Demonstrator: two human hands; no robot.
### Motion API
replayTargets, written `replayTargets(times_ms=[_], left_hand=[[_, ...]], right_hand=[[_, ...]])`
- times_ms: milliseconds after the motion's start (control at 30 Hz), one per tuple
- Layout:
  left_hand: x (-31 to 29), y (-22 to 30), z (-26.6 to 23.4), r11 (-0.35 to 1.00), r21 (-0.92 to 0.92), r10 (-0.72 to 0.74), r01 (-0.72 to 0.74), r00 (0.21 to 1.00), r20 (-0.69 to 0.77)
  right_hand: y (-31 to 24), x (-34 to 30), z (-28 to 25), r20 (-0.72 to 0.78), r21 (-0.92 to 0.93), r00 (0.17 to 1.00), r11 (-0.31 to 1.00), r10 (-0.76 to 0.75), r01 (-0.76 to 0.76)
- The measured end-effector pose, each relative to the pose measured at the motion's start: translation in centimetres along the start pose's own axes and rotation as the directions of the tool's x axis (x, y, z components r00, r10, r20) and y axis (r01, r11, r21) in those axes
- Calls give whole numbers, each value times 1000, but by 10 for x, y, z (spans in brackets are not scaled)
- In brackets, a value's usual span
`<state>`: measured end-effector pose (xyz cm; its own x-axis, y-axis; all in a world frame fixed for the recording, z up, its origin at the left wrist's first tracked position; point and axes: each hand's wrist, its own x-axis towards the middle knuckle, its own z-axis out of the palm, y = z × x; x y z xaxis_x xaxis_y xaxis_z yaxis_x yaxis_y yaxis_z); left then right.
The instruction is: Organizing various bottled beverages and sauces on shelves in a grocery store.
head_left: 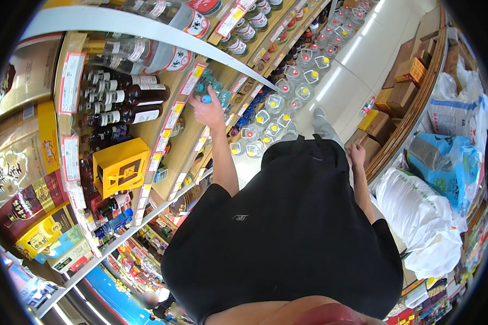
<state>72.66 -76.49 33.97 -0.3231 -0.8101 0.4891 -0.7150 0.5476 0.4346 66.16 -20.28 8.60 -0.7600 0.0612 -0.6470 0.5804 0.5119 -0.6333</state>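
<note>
1. Head view, left hand (207,112): upper middle of frame, in at the shelf edge. Fingers are around or right beside a blue cap (206,99); can't tell if they're clamped on it or only touching.
2. Head view, handled item: the blue cap sits upper middle, next to a group of teal bottles (216,84), just right of the price tags (192,80). The body below the cap is mostly hidden by the hand.
3. Head view, progress: judged from this frame, the hand is at the goods, so the reach looks done. No bottle is clear of the shelf yet; lifting one off isn't done. Anything beyond that can't be told.
4. Head view, right hand (356,154): right of centre, low by the person's side, near the brown boxes (374,127). Fingers are loosely curled, no item visible in them; the inside of the palm is hidden, can't tell fully.
5. Head view, around: dark bottles (130,95) and a yellow box (120,167) at left of frame; jugs (275,103) on the floor (344,81), upper middle; a white bag (417,211) at lower right.
</note>
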Motion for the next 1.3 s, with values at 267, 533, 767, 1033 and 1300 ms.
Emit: replayTargets(times_ms=[267, 533, 767, 1033, 1300], left_hand=[[-40, -14, -39, 983, -172, 61, -62, 998, -16], [-58, 4, -66, 913, -326, 254, -246, 967, -19], [-34, -66, -31, 586, -792, 144, 170, 940, 308], [0, -119, 64, 969, -246, 140, 13, 793, 593], [2, -117, 91, 967, -221, 216, -127, 865, 452]], right_hand=[[-276, -146, 140, 419, -34, 586, 633, -693, 773], [-327, -219, 274, 289, -18, 378, 390, -879, 921], [-324, -194, 290, 235, -75, 536, 535, -811, 842], [-287, -194, 263, 322, -147, 698, 694, -640, 705], [-275, -198, 255, 333, -151, 686, 682, -646, 716]])
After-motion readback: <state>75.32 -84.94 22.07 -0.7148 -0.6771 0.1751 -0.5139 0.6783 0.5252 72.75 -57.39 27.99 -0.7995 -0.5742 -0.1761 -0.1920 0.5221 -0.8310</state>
